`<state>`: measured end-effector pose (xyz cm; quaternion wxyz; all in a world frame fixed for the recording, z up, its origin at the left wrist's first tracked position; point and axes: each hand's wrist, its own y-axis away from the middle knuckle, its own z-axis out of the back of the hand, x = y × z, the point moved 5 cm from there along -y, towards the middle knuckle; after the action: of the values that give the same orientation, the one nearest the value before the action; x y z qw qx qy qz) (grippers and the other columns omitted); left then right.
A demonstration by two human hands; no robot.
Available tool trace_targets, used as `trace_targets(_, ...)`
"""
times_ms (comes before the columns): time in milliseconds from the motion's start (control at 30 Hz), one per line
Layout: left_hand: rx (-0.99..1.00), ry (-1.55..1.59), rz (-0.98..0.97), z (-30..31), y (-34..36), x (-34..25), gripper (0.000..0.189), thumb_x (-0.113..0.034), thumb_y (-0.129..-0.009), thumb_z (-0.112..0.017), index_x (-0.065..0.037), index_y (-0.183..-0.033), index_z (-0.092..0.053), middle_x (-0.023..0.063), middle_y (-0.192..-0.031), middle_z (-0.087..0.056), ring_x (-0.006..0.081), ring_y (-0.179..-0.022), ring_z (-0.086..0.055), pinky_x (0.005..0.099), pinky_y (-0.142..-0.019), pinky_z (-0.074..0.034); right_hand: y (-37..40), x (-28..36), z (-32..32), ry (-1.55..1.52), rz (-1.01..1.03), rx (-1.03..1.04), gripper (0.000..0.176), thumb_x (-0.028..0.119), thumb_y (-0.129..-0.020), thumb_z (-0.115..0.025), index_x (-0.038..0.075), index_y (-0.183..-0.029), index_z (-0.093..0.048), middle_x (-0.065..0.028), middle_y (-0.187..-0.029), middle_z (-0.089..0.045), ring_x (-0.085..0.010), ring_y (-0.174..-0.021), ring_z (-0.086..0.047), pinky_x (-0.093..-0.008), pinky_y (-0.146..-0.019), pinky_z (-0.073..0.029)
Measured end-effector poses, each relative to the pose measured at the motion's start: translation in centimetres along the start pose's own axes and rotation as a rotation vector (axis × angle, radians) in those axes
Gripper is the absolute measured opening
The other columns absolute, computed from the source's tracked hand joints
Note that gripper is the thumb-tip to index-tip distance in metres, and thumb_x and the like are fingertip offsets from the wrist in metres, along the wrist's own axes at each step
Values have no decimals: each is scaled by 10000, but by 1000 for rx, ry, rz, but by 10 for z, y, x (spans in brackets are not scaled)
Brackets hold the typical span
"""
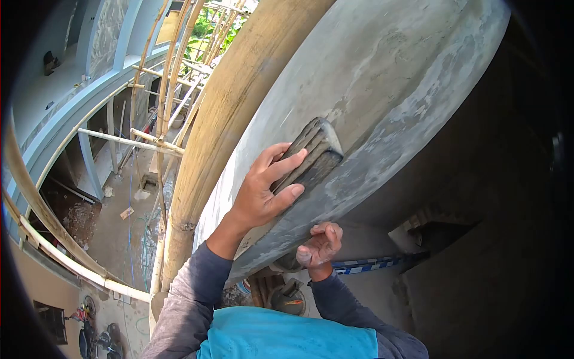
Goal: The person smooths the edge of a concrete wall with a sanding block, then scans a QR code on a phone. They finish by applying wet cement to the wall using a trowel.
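A dark, worn block lies against the grey plastered surface, near its lower middle. My left hand grips the block from its left side, with fingers over the top and the thumb along the near edge. Wet-looking, smeared patches run along the right side of the plaster. Below the plaster's lower edge, my right hand is raised with its fingers curled and pale residue on them. It touches neither the block nor the plaster, and whether it holds anything small is hidden.
A thick bamboo pole runs along the plaster's left side. More bamboo scaffolding stands over a drop to the ground at left. A dark bucket sits below my right hand, near a blue-and-white strip.
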<state>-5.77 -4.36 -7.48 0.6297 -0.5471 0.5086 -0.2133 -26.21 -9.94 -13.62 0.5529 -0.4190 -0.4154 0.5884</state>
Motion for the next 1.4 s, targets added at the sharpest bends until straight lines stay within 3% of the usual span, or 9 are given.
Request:
trace_targets(233,-172,-60,-328,-29,-215,-80,514,-325,-880,-672,-69,-1315,-577,150,-1117,-609,227,-1052,-590,318,-918,-453,-9,4,2,-26,-28,38,726,312,-808,-775,100,-1390,-398,-99,-1028,-501,-192,-794,-504,-293,-625,-462)
trace_targets(300,-184,32,-219,-31,-237,-81,557,-443,-827,-653,-99,-1263,-624,180,-1049,-652,335,-923,-644,389,-887,-487,-12,6,3,-22,-37,33,725,308,-808,-777,98,-1390,-399,-100,-1022,-508,-190,-785,-505,-290,-620,-462)
trace_targets(467,-45,-48,-2,-13,-139,-28,529,-339,-862,-687,-66,-1304,-587,94,-1052,-640,141,-926,-582,287,-810,-462,-9,5,5,31,-25,75,785,358,-828,-757,99,-1431,-328,-100,-1021,-481,-164,-800,-487,-281,-646,-466)
trace_targets(567,-68,-9,140,0,-50,-12,484,-278,-831,-694,-99,-1275,-614,203,-1139,-592,305,-1065,-588,375,-927,-453,-10,5,5,38,-1,90,782,349,-823,-764,97,-1428,-336,-100,-1030,-486,-166,-789,-494,-277,-634,-468)
trace_targets(700,-98,-44,-93,-9,-62,-25,501,-253,-855,-683,-66,-1309,-584,171,-1227,-553,260,-1140,-543,364,-975,-413,-8,2,5,63,25,101,766,342,-824,-768,91,-1418,-355,-96,-1032,-499,-158,-791,-509,-270,-628,-473)
trace_targets(867,-190,-93,-437,-29,-209,-74,524,-351,-848,-701,-96,-1295,-602,182,-1171,-597,258,-1113,-564,335,-960,-433,-13,3,5,7,10,37,682,293,-805,-782,76,-1345,-424,-84,-913,-549,-189,-708,-522,-295,-586,-466)
trace_targets(1033,-215,-81,-292,-38,-278,-70,580,-482,-854,-670,-104,-1289,-606,166,-1089,-665,237,-955,-626,326,-851,-490,-15,3,6,36,15,45,694,300,-805,-783,74,-1351,-419,-87,-910,-555,-187,-695,-524,-293,-590,-468)
trace_targets(1267,-51,3,-93,-5,-98,-23,499,-275,-844,-688,-71,-1292,-602,126,-1183,-609,199,-1076,-564,345,-919,-433,-14,2,5,-5,2,28,716,296,-795,-790,80,-1365,-413,-87,-890,-560,-185,-674,-518,-293,-571,-464)
trace_targets(1400,-122,-4,-169,-15,-115,-43,506,-293,-830,-714,-71,-1274,-614,166,-1187,-603,275,-1125,-569,365,-977,-429,-15,3,5,15,11,38,717,300,-797,-788,85,-1368,-412,-88,-883,-559,-184,-670,-514,-291,-559,-460)
